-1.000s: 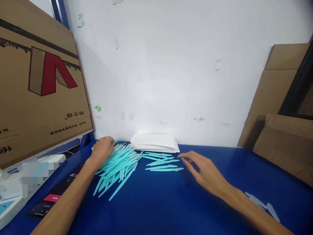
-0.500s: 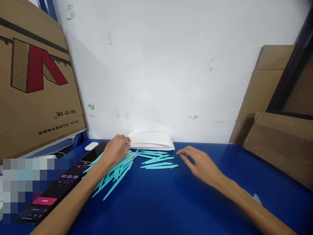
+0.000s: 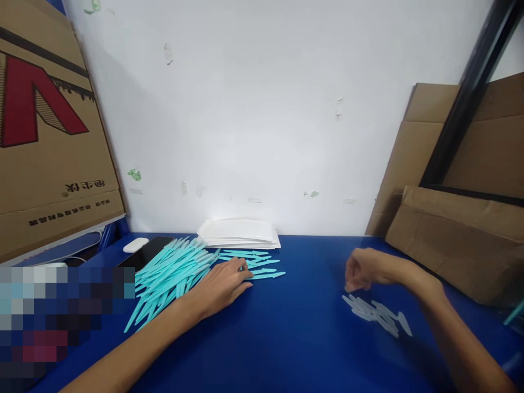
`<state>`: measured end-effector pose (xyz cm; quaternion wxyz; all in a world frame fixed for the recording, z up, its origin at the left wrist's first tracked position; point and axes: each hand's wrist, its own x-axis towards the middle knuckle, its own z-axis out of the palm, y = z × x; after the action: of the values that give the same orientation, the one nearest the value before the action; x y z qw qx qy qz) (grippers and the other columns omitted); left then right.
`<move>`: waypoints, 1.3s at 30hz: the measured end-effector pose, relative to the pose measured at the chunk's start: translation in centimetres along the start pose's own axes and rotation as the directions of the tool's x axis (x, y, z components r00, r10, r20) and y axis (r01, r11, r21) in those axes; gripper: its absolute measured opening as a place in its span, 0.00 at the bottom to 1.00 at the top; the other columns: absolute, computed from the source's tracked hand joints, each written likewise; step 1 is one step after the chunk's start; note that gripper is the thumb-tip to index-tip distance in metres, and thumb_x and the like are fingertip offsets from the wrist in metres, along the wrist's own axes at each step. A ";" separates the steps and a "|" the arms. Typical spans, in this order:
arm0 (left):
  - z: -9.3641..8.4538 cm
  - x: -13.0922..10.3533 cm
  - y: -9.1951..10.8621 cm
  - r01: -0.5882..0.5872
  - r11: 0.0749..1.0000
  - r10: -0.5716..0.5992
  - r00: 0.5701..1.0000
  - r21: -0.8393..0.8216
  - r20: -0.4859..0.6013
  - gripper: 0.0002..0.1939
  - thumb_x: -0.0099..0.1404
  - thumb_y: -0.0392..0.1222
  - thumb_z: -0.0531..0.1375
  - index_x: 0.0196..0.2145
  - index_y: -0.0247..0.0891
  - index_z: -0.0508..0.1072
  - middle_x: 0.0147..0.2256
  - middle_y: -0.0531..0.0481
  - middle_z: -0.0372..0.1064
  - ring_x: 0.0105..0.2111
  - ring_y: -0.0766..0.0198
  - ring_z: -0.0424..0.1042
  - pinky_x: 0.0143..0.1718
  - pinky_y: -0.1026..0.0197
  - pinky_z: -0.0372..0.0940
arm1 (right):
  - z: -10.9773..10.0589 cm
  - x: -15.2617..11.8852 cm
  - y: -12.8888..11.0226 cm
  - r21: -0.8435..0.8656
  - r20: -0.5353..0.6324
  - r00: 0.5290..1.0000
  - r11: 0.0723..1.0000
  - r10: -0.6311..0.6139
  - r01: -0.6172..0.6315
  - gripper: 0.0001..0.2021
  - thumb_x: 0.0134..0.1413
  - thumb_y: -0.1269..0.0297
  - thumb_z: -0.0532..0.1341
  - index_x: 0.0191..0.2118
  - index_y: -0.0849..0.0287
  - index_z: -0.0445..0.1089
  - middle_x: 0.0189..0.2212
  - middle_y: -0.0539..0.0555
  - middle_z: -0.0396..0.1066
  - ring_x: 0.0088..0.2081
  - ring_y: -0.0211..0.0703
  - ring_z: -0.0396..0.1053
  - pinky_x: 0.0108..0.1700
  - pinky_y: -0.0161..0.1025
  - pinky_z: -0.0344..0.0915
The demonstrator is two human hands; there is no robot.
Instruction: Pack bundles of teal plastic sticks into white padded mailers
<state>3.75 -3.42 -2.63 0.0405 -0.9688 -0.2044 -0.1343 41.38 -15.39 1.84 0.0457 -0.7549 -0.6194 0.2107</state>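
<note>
My left hand (image 3: pixel 227 285) reaches over a small group of teal eyebrow razors (image 3: pixel 264 271), its thumb and fingers apart at their near side; no razor shows clearly in its grasp. Left of it lies a large heap of similar teal razors (image 3: pixel 170 267), several with clear caps at their far ends. My right hand (image 3: pixel 361 269) is at the right, fingers curled and pinched downward. A pale spot shows at its fingertips, but I cannot make out what it is. Just below them lie several loose translucent caps (image 3: pixel 374 312) on the blue table (image 3: pixel 282 338).
A stack of white paper sheets or envelopes (image 3: pixel 237 233) stands against the wall. At the left are a dark phone (image 3: pixel 149 252), a white case (image 3: pixel 135 245) and a large cardboard box (image 3: pixel 53 180). Brown cardboard (image 3: pixel 458 240) borders the right side.
My left hand has moved right and nearer, from the big heap to the small group of razors. My right hand has moved right, away from that group to the caps, and its fingers have curled in.
</note>
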 end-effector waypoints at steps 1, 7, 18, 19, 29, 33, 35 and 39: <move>0.1 0.1 0.1 0.000 1.000 0.000 1.000 0.021 0.004 0.12 0.75 0.43 0.51 0.46 0.42 0.73 0.45 0.46 0.69 0.43 0.58 0.71 0.40 0.59 0.64 | -0.1 -0.2 0.1 0.014 0.068 0.997 0.999 0.027 -0.028 0.04 0.41 0.62 0.69 0.26 0.56 0.80 0.23 0.54 0.78 0.27 0.46 0.75 0.26 0.34 0.64; 0.1 0.4 0.7 0.024 0.987 -0.029 0.999 0.158 0.030 0.15 0.75 0.39 0.48 0.38 0.37 0.73 0.39 0.44 0.69 0.39 0.56 0.71 0.34 0.59 0.63 | 0.5 -0.7 -1.6 0.067 0.161 0.987 0.997 0.026 -0.038 0.05 0.37 0.67 0.69 0.26 0.56 0.80 0.20 0.52 0.76 0.26 0.44 0.74 0.27 0.34 0.63; -0.3 0.4 1.0 0.147 0.988 -0.146 0.988 0.041 -0.042 0.14 0.75 0.35 0.44 0.39 0.38 0.67 0.37 0.45 0.70 0.35 0.57 0.67 0.38 0.55 0.59 | 1.1 -0.2 -3.7 0.144 -0.066 0.923 0.911 -0.380 0.386 0.10 0.57 0.57 0.61 0.32 0.56 0.77 0.30 0.54 0.78 0.31 0.44 0.74 0.31 0.36 0.66; -0.4 0.3 0.9 0.156 0.988 -0.156 0.986 0.003 -0.052 0.13 0.75 0.35 0.43 0.38 0.38 0.66 0.36 0.46 0.69 0.34 0.58 0.66 0.38 0.56 0.58 | 1.3 0.0 -4.2 0.151 -0.137 0.912 0.902 -0.386 0.405 0.12 0.60 0.56 0.59 0.35 0.57 0.76 0.30 0.54 0.77 0.31 0.44 0.73 0.31 0.36 0.66; 0.0 0.1 0.0 0.167 0.963 -0.188 0.979 -0.213 -0.080 0.11 0.72 0.32 0.43 0.36 0.41 0.61 0.36 0.49 0.66 0.32 0.60 0.61 0.34 0.58 0.56 | 4.6 1.3 -8.0 -0.026 -0.431 0.739 0.825 -0.518 0.564 0.16 0.70 0.57 0.50 0.46 0.54 0.74 0.37 0.54 0.78 0.36 0.45 0.74 0.40 0.40 0.68; -0.1 0.2 0.0 0.170 0.955 -0.196 0.977 -0.243 -0.086 0.11 0.72 0.32 0.42 0.37 0.41 0.61 0.36 0.50 0.66 0.31 0.61 0.62 0.35 0.58 0.57 | 5.1 1.4 -8.1 -0.028 -0.420 0.742 0.825 -0.523 0.565 0.17 0.69 0.58 0.52 0.54 0.48 0.74 0.49 0.52 0.78 0.48 0.50 0.75 0.49 0.44 0.69; -0.1 0.2 0.0 0.166 0.954 -0.193 0.977 -0.249 -0.088 0.11 0.73 0.32 0.42 0.37 0.41 0.61 0.36 0.50 0.66 0.32 0.60 0.62 0.35 0.58 0.57 | 5.3 1.5 -8.0 -0.046 -0.427 0.754 0.845 -0.499 0.533 0.15 0.67 0.57 0.54 0.52 0.47 0.76 0.47 0.51 0.79 0.46 0.49 0.76 0.46 0.44 0.70; -0.1 0.1 0.0 0.168 0.954 -0.194 0.977 -0.247 -0.087 0.11 0.73 0.34 0.42 0.37 0.41 0.60 0.36 0.50 0.66 0.31 0.60 0.62 0.35 0.58 0.57 | 5.3 2.0 -7.8 -0.112 -0.494 0.737 0.874 -0.461 0.472 0.11 0.65 0.54 0.58 0.42 0.49 0.77 0.39 0.52 0.79 0.38 0.47 0.76 0.37 0.40 0.68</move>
<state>3.80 -3.36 -2.46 -0.0772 -0.9349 -0.2723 -0.2141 32.51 -12.75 -0.94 0.2659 -0.6030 -0.7521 -0.0065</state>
